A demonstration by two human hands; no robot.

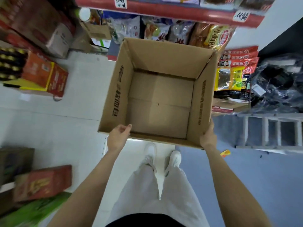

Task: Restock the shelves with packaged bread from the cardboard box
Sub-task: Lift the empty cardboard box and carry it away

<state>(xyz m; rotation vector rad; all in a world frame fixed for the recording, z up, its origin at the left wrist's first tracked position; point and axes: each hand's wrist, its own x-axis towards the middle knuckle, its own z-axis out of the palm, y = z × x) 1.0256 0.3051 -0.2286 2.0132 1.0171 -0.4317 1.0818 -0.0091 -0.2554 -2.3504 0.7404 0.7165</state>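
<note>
White floor tiles [78, 128] fill the left side of the shop, and a blue-grey floor patch [246, 177] lies on the right. At the top runs a red shelf edge [172, 13] with white paper labels on it. Under it sit bags of packaged bread [214, 36] and other shiny snack bags, packed close together.

The cardboard box [159, 90] is held up in the air in front of the shelf, over the person's white shoes [162, 158]. Its flaps stand open, and only its bare brown bottom shows inside. Dark letters are printed on the left and right flaps.

The left hand [118, 138] grips the near left corner of the box. Its fingers [127, 128] are curled over the rim, with the thumb side on the outside. The right hand [208, 136] presses on the outside of the near right corner. Its fingers go round the outer wall of the box, mostly hidden behind the flap.

Red and orange cartons [47, 76] sit on the floor at the left. More red cartons [42, 182] lie at the lower left. On the right are red snack packets [237, 58], a heap of black plastic bags [278, 84], and a grey ladder [270, 131] lying flat.
</note>
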